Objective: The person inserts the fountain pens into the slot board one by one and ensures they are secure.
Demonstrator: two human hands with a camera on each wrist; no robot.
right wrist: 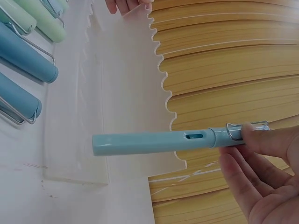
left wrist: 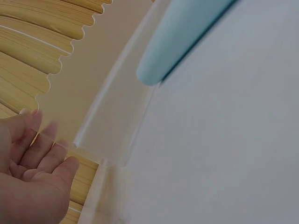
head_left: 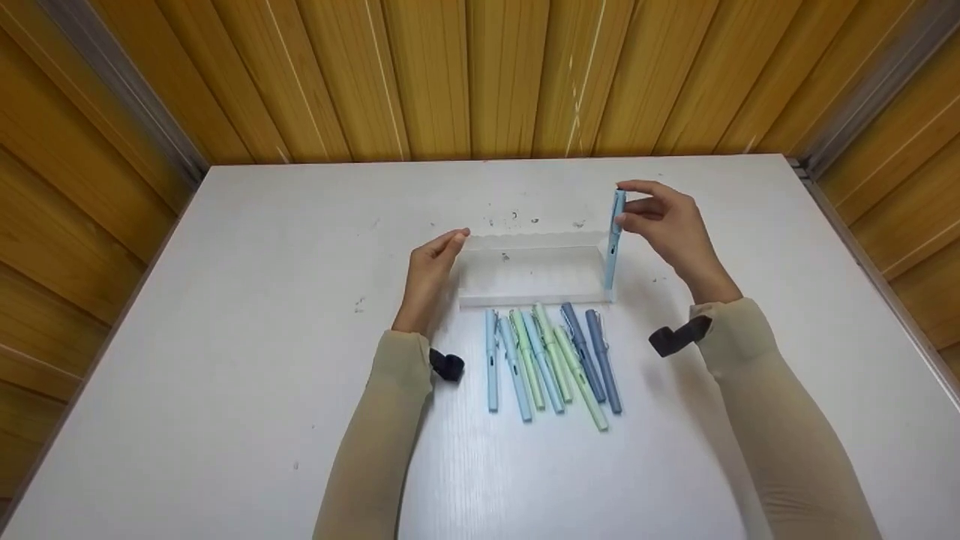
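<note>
Light-blue pen (head_left: 613, 244): 1, pinched in my right hand (head_left: 675, 229). Clear case (head_left: 529, 298): 1, edge pinched in my left hand (head_left: 430, 271). Loading, apparently; next calls for lengthwise alignment.

**Pens (head_left: 553, 352) below, tray (head_left: 532, 298) above!**

Mid-frame on the bench (head_left: 225, 337), it's the tray, pens lying just below! Left hand (head_left: 431, 274) at its left end, right hand (head_left: 671, 225) beyond its right, upright pen (head_left: 612, 255) between; wall (head_left: 499, 75) behind, across the top.

Head view: above, forward-down over white rectangular table (head_left: 225, 375)
Left wrist view: near, tilted
Right wrist view: near, leftward (turned sideways)
2 wrist views share: scalloped translucent plastic tray (right wrist: 131, 93)
</note>
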